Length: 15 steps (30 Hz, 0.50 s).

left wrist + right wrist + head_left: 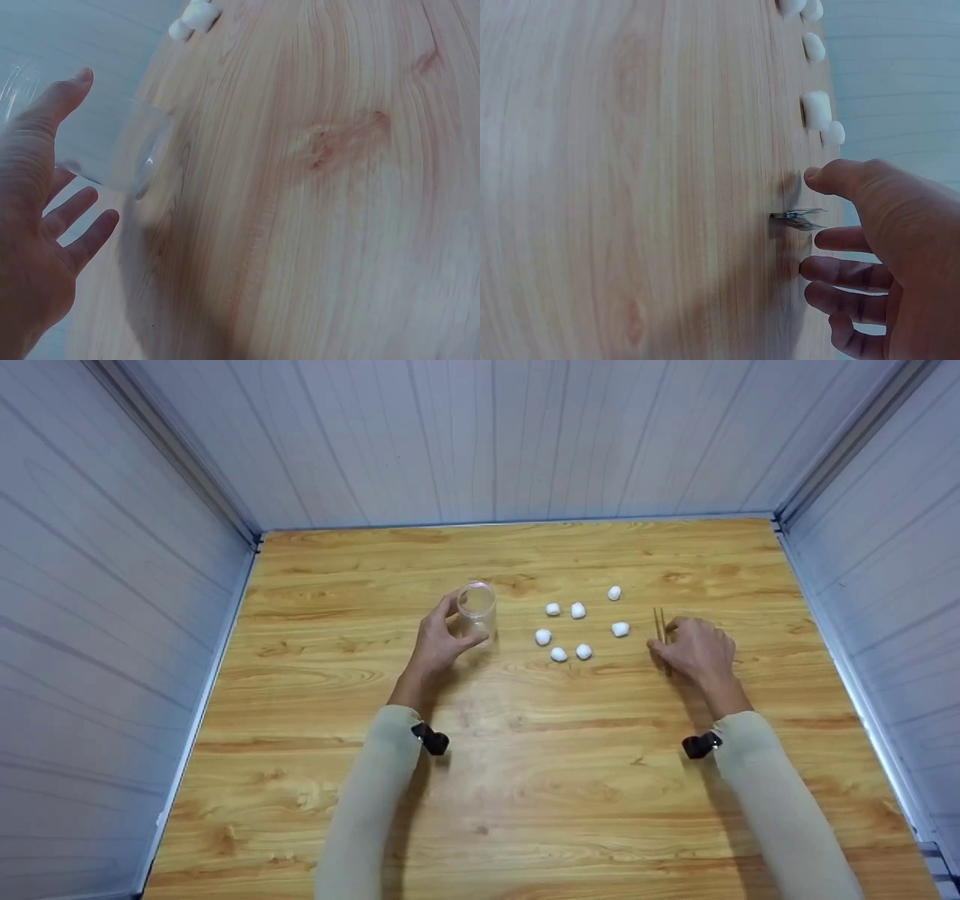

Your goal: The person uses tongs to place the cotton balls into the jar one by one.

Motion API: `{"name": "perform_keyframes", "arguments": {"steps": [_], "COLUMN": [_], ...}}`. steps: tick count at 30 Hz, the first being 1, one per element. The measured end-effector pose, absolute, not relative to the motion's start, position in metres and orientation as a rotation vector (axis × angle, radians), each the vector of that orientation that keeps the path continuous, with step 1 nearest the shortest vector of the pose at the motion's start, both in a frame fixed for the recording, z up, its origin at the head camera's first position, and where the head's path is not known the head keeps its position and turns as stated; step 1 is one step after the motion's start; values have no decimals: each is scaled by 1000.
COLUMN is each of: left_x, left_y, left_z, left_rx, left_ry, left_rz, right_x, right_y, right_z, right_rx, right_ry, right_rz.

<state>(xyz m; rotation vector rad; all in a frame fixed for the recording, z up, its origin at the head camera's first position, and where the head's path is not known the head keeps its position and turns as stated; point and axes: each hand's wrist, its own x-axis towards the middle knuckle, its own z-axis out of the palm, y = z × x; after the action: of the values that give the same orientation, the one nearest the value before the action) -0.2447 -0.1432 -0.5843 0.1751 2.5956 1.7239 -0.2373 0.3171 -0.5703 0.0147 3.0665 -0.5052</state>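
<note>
My left hand (441,637) is curved round a clear jar (481,619) standing upright, its thumb across the near side and fingers at the far left side. In the left wrist view, the thumb overlaps the jar (124,150) and the lower fingers (91,240) spread loosely beside it. Thin metal tweezers (787,216) lie on the table, prongs pointing away. Over them hovers my right hand (701,649), thumb on one side and fingers on the other, with a gap between them. Several white cotton balls (577,610) are scattered between the two hands.
The wood-grain table (525,780) is enclosed by a pale panelled back wall (495,442) and side walls (82,660) left and right. A cotton ball (620,629) lies just left of the tweezers. Small black cameras are strapped to both sleeves.
</note>
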Motion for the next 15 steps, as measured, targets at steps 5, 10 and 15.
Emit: {"name": "perform_keyframes", "arguments": {"steps": [5, 10, 15], "left_x": [-246, -248, -248], "left_y": [-141, -140, -138], "left_z": [-585, -585, -587], "left_rx": [182, 155, 133], "left_ry": [2613, 2596, 2591], "left_rz": [1697, 1704, 1708], "right_x": [-239, -239, -238], "right_y": [316, 315, 315], "right_z": [-570, -573, -574], "right_rx": [16, 19, 39], "right_ry": [3052, 3056, 3048], "right_rz": [-516, -537, -565]}}
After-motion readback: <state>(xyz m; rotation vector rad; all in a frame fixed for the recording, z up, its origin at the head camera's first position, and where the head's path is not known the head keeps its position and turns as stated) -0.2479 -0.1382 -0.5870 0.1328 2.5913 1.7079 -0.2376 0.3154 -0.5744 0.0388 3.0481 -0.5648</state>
